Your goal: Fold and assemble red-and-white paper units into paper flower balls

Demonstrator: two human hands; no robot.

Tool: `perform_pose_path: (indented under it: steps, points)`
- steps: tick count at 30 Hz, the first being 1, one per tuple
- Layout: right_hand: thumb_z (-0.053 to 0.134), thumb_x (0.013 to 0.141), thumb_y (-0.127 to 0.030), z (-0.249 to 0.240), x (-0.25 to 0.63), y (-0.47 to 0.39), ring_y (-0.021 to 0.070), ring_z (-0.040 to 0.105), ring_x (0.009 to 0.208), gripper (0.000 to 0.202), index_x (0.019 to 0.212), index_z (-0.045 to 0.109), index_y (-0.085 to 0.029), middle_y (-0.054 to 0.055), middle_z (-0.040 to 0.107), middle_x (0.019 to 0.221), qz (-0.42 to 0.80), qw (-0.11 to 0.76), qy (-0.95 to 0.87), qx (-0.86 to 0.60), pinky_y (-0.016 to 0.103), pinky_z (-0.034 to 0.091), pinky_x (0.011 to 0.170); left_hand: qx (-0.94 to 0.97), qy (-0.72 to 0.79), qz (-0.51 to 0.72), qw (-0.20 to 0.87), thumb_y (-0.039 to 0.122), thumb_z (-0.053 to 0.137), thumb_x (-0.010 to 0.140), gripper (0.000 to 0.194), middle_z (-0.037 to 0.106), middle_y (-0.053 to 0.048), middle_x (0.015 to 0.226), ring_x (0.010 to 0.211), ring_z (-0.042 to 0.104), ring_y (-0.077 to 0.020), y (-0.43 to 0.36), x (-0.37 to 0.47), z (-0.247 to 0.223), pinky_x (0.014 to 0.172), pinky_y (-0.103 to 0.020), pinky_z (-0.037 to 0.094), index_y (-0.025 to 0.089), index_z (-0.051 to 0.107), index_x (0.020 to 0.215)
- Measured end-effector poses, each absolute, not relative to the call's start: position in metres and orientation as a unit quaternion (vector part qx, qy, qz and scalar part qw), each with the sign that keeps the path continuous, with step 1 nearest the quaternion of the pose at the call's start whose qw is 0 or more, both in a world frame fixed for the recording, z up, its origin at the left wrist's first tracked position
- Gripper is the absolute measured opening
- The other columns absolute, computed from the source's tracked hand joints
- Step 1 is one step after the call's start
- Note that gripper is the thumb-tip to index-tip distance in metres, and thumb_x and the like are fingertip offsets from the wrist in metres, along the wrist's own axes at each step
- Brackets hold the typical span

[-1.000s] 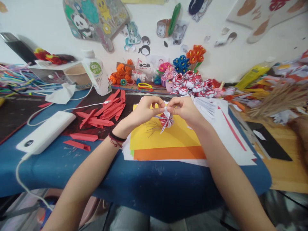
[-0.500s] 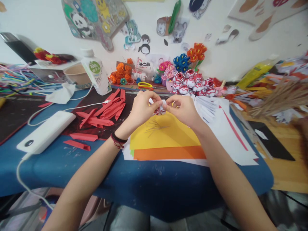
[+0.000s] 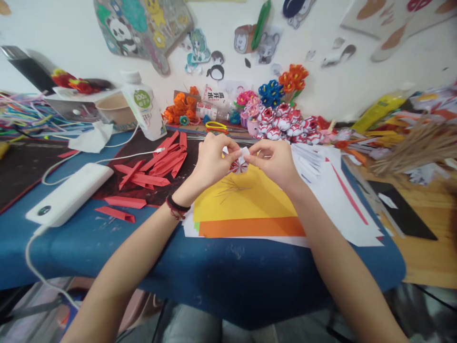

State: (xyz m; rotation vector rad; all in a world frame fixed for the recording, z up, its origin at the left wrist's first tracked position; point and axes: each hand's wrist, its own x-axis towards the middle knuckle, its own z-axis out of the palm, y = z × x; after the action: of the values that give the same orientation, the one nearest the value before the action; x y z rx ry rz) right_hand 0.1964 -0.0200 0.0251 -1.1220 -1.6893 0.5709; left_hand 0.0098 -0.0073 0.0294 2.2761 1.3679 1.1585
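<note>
Between my two hands is a small red-and-white folded paper flower (image 3: 240,165), held above the stacked paper. My left hand (image 3: 218,156) pinches its left side with thumb and forefinger. On its upper right, the thumb and forefinger of my right hand (image 3: 272,158) are closed on a white paper edge. Beneath my hands lies a yellow sheet (image 3: 250,202) over an orange sheet (image 3: 250,227), with a few thin wires (image 3: 230,187) on top. Folded red paper strips (image 3: 152,166) are piled to the left of my left hand.
A white power bank (image 3: 69,195) with a cable sits at the left. Behind my hands stand red-and-white paper flowers (image 3: 282,121), yellow-handled scissors (image 3: 216,126) and a white bottle (image 3: 142,107). White paper strips (image 3: 307,162) lie at the right, near a black board (image 3: 403,209).
My right hand has shifted slightly right, away from my left hand, and more of the paper flower shows between them. Both hands keep their pinch on it.
</note>
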Motion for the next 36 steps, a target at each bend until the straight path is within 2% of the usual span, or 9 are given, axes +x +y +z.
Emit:
perform_pose_path:
  steps: [5, 8, 12, 17, 22, 27, 31, 36]
  points:
    - [0.084, 0.065, -0.039, 0.026, 0.198, -0.019, 0.0128, 0.053, 0.055, 0.026, 0.072, 0.073, -0.016, 0.004, 0.069, 0.068, 0.314, 0.495, -0.658, -0.473, 0.029, 0.039, 0.053, 0.781, 0.458, 0.398, 0.149, 0.021, 0.077, 0.085, 0.008, 0.076, -0.001, 0.087, 0.088, 0.06, -0.0198, -0.006, 0.009, 0.03, 0.086, -0.037, 0.042, 0.021, 0.071, 0.079]
    - [0.087, 0.058, -0.043, 0.025, 0.198, -0.018, 0.0135, 0.052, 0.055, 0.034, 0.071, 0.072, -0.016, 0.003, 0.065, 0.063, 0.361, 0.48, -0.635, -0.486, 0.029, 0.038, 0.052, 0.784, 0.452, 0.389, 0.17, 0.018, 0.075, 0.084, 0.008, 0.076, -0.001, 0.087, 0.086, 0.06, -0.0188, -0.007, 0.01, 0.031, 0.083, -0.035, 0.043, 0.02, 0.071, 0.078]
    - [0.089, 0.051, -0.04, 0.023, 0.198, -0.017, 0.0134, 0.051, 0.056, 0.035, 0.067, 0.068, -0.017, 0.001, 0.061, 0.061, 0.395, 0.488, -0.598, -0.498, 0.029, 0.037, 0.053, 0.787, 0.471, 0.361, 0.168, 0.02, 0.075, 0.085, 0.008, 0.077, -0.001, 0.09, 0.089, 0.061, -0.0202, -0.01, 0.012, 0.034, 0.083, -0.035, 0.041, 0.02, 0.07, 0.078]
    - [0.086, 0.052, -0.037, 0.026, 0.196, -0.02, 0.0135, 0.05, 0.059, 0.03, 0.066, 0.068, -0.017, 0.001, 0.06, 0.062, 0.418, 0.493, -0.566, -0.511, 0.03, 0.038, 0.057, 0.796, 0.491, 0.324, 0.14, 0.022, 0.075, 0.086, 0.006, 0.076, -0.002, 0.093, 0.096, 0.061, -0.0228, -0.018, 0.015, 0.039, 0.088, -0.038, 0.041, 0.02, 0.07, 0.082]
    - [0.084, 0.048, -0.032, 0.027, 0.193, -0.022, 0.0124, 0.047, 0.061, 0.027, 0.063, 0.067, -0.017, -0.001, 0.057, 0.06, 0.458, 0.49, -0.542, -0.507, 0.03, 0.037, 0.06, 0.789, 0.525, 0.268, 0.172, 0.02, 0.068, 0.089, 0.008, 0.075, -0.004, 0.092, 0.099, 0.06, -0.0246, -0.02, 0.018, 0.041, 0.087, -0.038, 0.043, 0.02, 0.067, 0.082]
    - [0.078, 0.054, -0.033, 0.023, 0.196, -0.017, 0.0139, 0.047, 0.065, 0.02, 0.061, 0.067, -0.017, -0.001, 0.057, 0.062, 0.447, 0.468, -0.577, -0.499, 0.031, 0.038, 0.063, 0.795, 0.502, 0.287, 0.182, 0.018, 0.065, 0.089, 0.009, 0.072, -0.004, 0.092, 0.099, 0.058, -0.0233, -0.019, 0.018, 0.038, 0.091, -0.038, 0.044, 0.02, 0.065, 0.081]
    - [0.077, 0.058, -0.031, 0.02, 0.197, -0.014, 0.0161, 0.053, 0.07, 0.017, 0.063, 0.067, -0.019, 0.001, 0.061, 0.07, 0.391, 0.482, -0.61, -0.493, 0.032, 0.042, 0.067, 0.779, 0.509, 0.311, 0.194, 0.017, 0.065, 0.088, 0.008, 0.07, -0.005, 0.094, 0.097, 0.057, -0.0218, -0.017, 0.016, 0.033, 0.09, -0.037, 0.046, 0.019, 0.065, 0.08]
    - [0.086, 0.063, -0.048, 0.02, 0.197, -0.016, 0.0174, 0.06, 0.069, 0.035, 0.071, 0.068, -0.019, 0.003, 0.068, 0.073, 0.471, 0.469, -0.602, -0.443, 0.032, 0.047, 0.068, 0.771, 0.47, 0.375, 0.209, 0.017, 0.07, 0.085, 0.008, 0.068, -0.003, 0.093, 0.094, 0.059, -0.0194, -0.011, 0.013, 0.026, 0.094, -0.039, 0.046, 0.019, 0.065, 0.078]
